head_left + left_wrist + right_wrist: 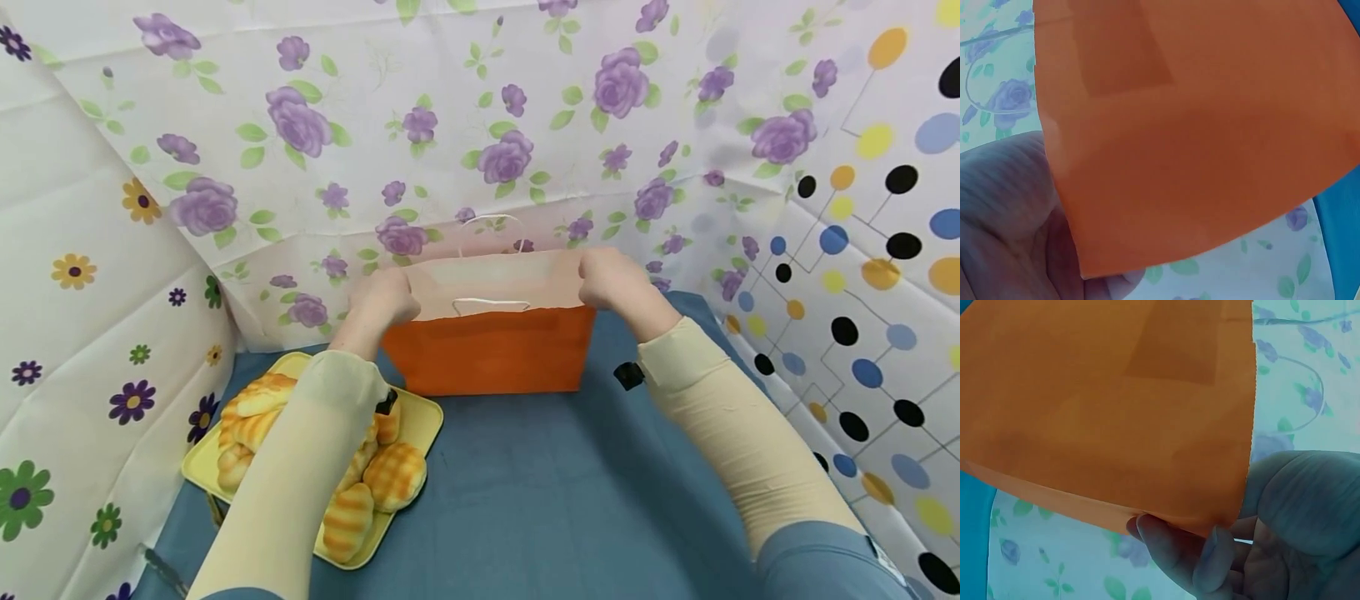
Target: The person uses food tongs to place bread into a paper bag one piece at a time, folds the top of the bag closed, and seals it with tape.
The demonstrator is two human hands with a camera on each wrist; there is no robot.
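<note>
An orange paper bag with a pale inside and white handles stands upright on the blue cloth, its mouth spread wide. At its upper left side my left hand grips the rim. My right hand holds the opposite upper corner. In the left wrist view, the bag's side edge runs into the curled left hand, some fingers hidden behind the paper. The right wrist view has fingertips of the right hand bent against the bag's side panel, near its corner.
Left of the bag lies a yellow tray with several bread rolls, partly covered by the left sleeve. A thin, blurred object lies at lower left. Flowered cloth hangs behind; a dotted cloth hangs at right.
</note>
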